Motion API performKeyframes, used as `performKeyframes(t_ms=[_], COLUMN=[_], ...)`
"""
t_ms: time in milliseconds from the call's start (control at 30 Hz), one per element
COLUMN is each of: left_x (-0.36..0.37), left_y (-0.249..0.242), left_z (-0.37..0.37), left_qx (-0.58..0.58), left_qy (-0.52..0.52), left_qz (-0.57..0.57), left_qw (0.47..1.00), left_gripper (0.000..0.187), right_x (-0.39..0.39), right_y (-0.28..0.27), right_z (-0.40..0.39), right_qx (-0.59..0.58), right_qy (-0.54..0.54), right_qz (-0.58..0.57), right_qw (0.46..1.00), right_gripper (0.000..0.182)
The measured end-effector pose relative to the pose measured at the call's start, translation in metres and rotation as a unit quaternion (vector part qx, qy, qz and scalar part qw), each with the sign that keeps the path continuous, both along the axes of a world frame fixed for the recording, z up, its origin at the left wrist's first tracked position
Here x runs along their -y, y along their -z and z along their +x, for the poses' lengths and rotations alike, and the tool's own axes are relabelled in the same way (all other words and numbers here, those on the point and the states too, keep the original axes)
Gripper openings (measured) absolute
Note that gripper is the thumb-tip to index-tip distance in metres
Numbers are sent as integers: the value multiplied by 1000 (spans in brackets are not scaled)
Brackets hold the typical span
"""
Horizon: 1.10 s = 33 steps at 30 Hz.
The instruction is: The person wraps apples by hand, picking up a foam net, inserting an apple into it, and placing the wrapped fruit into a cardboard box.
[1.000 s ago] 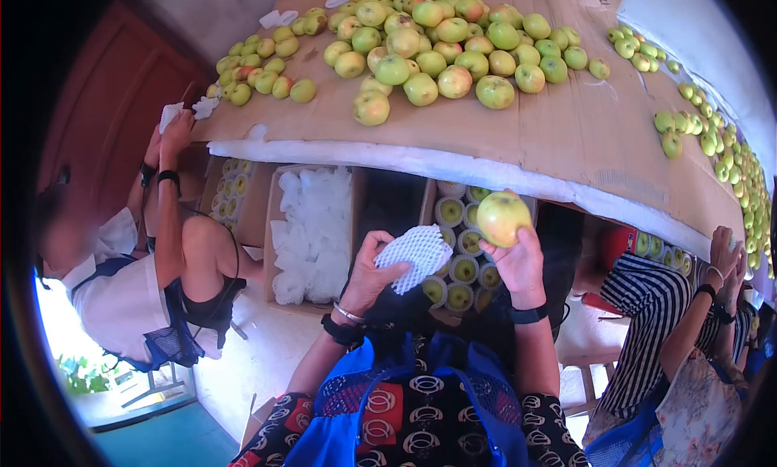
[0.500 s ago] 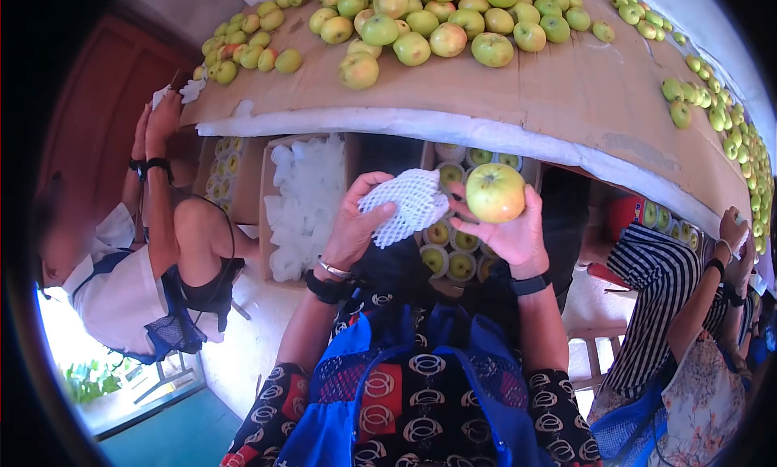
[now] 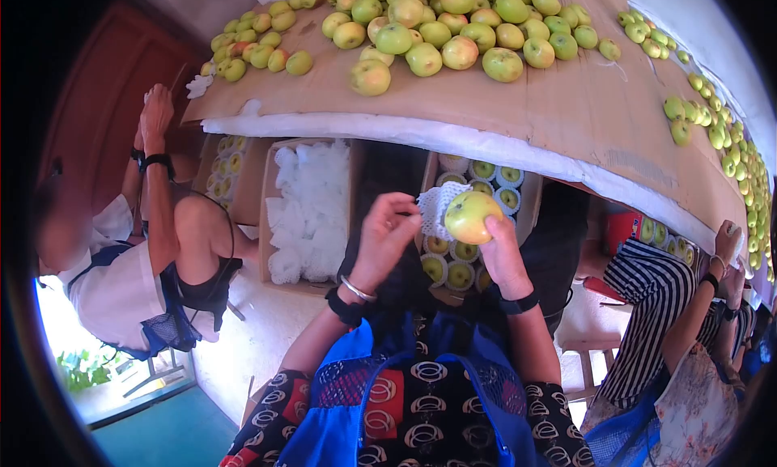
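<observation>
My right hand (image 3: pixel 506 258) is closed around a green-yellow apple (image 3: pixel 469 218) with a faint red blush. A white foam net sleeve (image 3: pixel 435 210) covers the apple's left side, while the rest stays bare. With bent fingers pinched together, my left hand (image 3: pixel 390 228) grips the sleeve's left edge. Below both hands, a cardboard box (image 3: pixel 530 201) holds apples in foam nets, partly hidden by my hands. To its left, another box (image 3: pixel 267 216) is filled with white foam nets (image 3: pixel 307 208).
Loose apples (image 3: pixel 437 34) are heaped on the cardboard-covered table (image 3: pixel 307 95), whose padded white edge (image 3: pixel 364 127) runs ahead of me. One person (image 3: pixel 154 216) sits at the left, and another person in striped trousers (image 3: pixel 655 293) sits at the right.
The apple and foam sleeve, apart earlier, now meet, with the sleeve over the apple's left side. My right hand has moved left and turned. My left hand has shifted right along the sleeve's edge.
</observation>
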<state>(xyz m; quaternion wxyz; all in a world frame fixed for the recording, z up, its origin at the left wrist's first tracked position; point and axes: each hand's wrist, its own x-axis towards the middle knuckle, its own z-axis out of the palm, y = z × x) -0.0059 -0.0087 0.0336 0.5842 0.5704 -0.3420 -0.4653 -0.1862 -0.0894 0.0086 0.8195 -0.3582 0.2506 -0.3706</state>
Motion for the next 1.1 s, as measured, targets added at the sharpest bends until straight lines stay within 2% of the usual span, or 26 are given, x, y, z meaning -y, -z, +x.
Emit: performKeyframes(t_ms=[67,100,133,167,233,300,333,367,433,467,500,567,600,633,667,700,733,800,867,900,967,1000,1067,1100], left_x=[4,6,4,3,0,-7,-8,-10,-16,-20,-22,-24,-23,-23,-23,-21,-18,-14,-11,-10,-10,-10,-11,-11], left_y=[2,6,7,7,15,36,39,43,47,49,53,63,63,63,63,59,54,55,66,64,59,54,44,41], left_z=[-17,-19,-19,-19,-20,-12,-8,-4,-2,-3,-4,-2,1,3,3,2,0,0,1,1,0,-2,-7,-8], left_qx=[-70,-122,-120,-152,-188,14,142,144,248,195,193,52,53,-25,-103,-104,-107,-108,24,24,194,194,397,397], left_qy=[11,13,14,12,16,-30,-49,-48,-8,3,4,22,24,-5,-35,-35,-53,-67,-73,-74,-100,-99,-101,-100], left_qz=[10,33,32,71,113,71,87,85,82,78,80,76,76,98,119,120,100,82,31,30,26,27,-66,-66], left_qw=[997,992,992,986,976,997,985,985,965,978,978,995,995,995,987,987,988,988,997,997,975,976,910,910], left_gripper=[30,29,29,29,28,31,33,33,28,22,22,20,20,15,10,10,8,7,8,8,8,8,8,8], right_x=[-6,-10,-14,-17,-24,-31,-33,-35,-38,-41,-43,-42,-41,-40,-40,-40,-40,-39,-36,-35,-32,-31,-32,-32], right_y=[-1,-1,-2,1,8,8,9,11,13,14,15,17,18,22,29,30,30,28,22,20,22,21,17,14], right_z=[3,6,10,12,14,17,21,25,34,37,38,37,37,38,38,38,35,31,30,29,28,28,26,27], right_qx=[-20,6,30,31,-43,-62,-76,-88,-73,-74,-77,-86,-93,-92,-107,-122,-123,-226,-266,-305,-313,-322,-328,-330], right_qy=[-7,-2,3,4,17,16,14,11,11,6,1,-6,-13,-12,22,55,56,17,-3,-24,-36,-48,-25,-5], right_qz=[-30,12,53,52,-15,-38,-42,-47,-28,-17,-5,-7,-11,-11,-60,-108,-107,-184,-212,-240,-245,-249,-250,-254], right_qw=[999,1000,998,998,999,997,996,995,997,997,997,996,996,996,992,985,985,956,940,921,917,912,911,909], right_gripper=[49,47,46,46,40,36,36,36,40,44,49,55,61,61,68,74,74,87,88,89,89,89,84,78])
